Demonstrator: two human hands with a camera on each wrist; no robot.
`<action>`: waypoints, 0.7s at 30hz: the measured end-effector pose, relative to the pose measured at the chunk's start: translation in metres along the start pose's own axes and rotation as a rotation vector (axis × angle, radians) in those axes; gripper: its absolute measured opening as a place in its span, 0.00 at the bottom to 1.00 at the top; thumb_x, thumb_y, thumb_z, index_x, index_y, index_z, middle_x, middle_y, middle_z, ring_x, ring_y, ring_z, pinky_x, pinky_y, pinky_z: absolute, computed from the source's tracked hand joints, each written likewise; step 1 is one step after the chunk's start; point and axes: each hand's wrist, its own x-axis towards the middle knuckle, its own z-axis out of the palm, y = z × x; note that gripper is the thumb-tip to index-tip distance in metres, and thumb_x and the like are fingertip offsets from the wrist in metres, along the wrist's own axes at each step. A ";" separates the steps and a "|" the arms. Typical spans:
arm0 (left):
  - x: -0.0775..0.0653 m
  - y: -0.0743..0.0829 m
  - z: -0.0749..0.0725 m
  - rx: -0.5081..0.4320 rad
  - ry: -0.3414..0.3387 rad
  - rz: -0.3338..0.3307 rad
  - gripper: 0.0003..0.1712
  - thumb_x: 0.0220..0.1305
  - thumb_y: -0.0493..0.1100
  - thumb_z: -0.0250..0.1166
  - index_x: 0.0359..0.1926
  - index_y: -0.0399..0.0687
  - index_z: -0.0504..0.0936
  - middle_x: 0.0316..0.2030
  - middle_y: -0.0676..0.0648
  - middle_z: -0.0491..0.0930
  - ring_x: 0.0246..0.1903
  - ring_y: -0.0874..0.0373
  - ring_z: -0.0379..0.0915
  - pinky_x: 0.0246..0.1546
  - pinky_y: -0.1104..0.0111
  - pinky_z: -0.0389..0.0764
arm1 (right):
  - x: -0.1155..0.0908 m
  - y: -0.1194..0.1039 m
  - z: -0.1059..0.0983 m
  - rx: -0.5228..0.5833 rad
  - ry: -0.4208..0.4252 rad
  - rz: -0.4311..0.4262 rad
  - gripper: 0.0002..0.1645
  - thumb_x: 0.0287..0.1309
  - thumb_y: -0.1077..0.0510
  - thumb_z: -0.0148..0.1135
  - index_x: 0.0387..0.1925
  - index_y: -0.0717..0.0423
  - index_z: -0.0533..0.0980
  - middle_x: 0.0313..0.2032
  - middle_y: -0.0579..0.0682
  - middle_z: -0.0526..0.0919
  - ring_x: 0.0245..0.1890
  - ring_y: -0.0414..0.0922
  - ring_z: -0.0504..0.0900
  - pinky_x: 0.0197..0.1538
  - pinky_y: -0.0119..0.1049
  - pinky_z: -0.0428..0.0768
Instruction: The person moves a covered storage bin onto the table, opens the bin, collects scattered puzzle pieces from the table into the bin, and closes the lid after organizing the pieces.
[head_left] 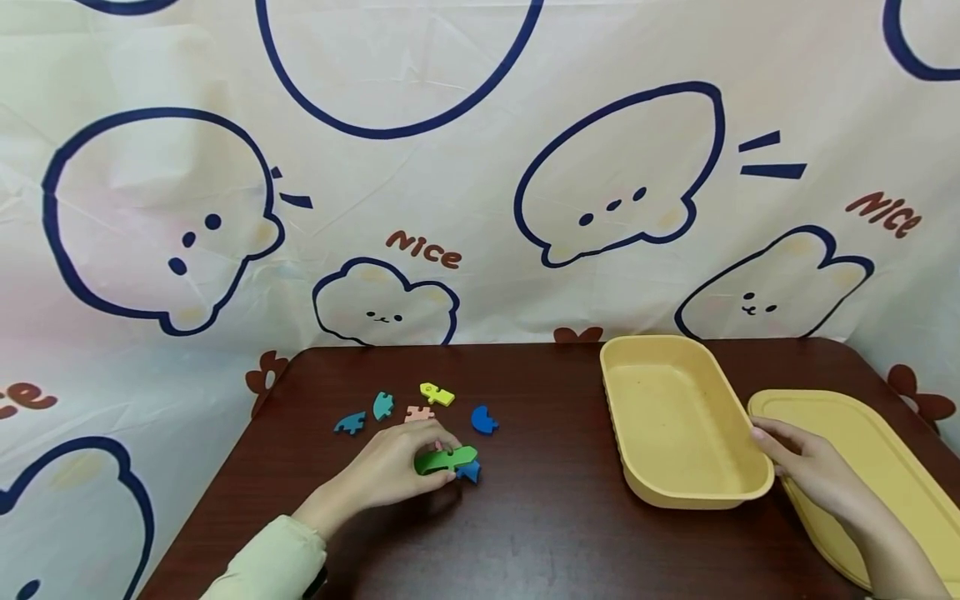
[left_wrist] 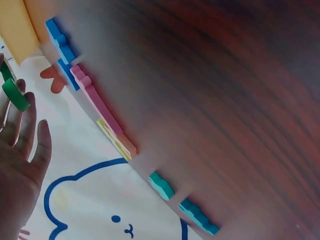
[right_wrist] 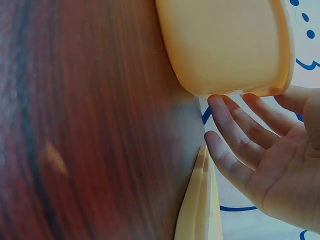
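My left hand (head_left: pixel 401 462) pinches a green puzzle piece (head_left: pixel 457 457) between thumb and fingers, raised over the table. A blue puzzle piece (head_left: pixel 469 472) lies partly hidden behind it. Beyond that hand are several other loose pieces: a pink one (head_left: pixel 418 413), a yellow one (head_left: pixel 437 394), a teal one (head_left: pixel 383 406), a darker teal one (head_left: pixel 350 423) and another blue one (head_left: pixel 484 420). On the right, my right hand (head_left: pixel 813 467) grips the side of a yellow plastic box (head_left: pixel 675 417), thumb at the rim and fingertips against the outer wall.
A flat yellow lid (head_left: pixel 847 417) lies right of the box, partly under my right forearm. The dark wooden table (head_left: pixel 540 533) ends at a cloth backdrop (head_left: pixel 480 192) printed with cartoon bears.
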 end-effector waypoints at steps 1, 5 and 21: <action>0.001 0.001 0.001 -0.001 0.001 0.003 0.15 0.57 0.51 0.74 0.46 0.63 0.83 0.39 0.65 0.78 0.38 0.68 0.72 0.40 0.68 0.77 | 0.000 0.000 0.000 -0.003 0.001 0.001 0.37 0.78 0.46 0.43 0.68 0.76 0.59 0.59 0.75 0.70 0.34 0.35 0.79 0.34 0.33 0.77; 0.005 0.005 0.004 -0.027 -0.009 0.008 0.15 0.56 0.49 0.75 0.45 0.64 0.84 0.39 0.66 0.77 0.36 0.68 0.70 0.35 0.71 0.76 | 0.000 -0.001 0.000 -0.008 0.006 0.006 0.37 0.77 0.46 0.43 0.68 0.76 0.59 0.59 0.74 0.71 0.34 0.35 0.79 0.34 0.32 0.77; 0.020 0.016 0.012 -0.071 -0.026 0.042 0.15 0.56 0.49 0.75 0.45 0.64 0.85 0.39 0.65 0.78 0.34 0.68 0.71 0.33 0.73 0.75 | 0.000 0.001 0.001 -0.005 0.017 0.016 0.39 0.76 0.43 0.45 0.68 0.74 0.61 0.55 0.69 0.74 0.32 0.37 0.77 0.32 0.33 0.76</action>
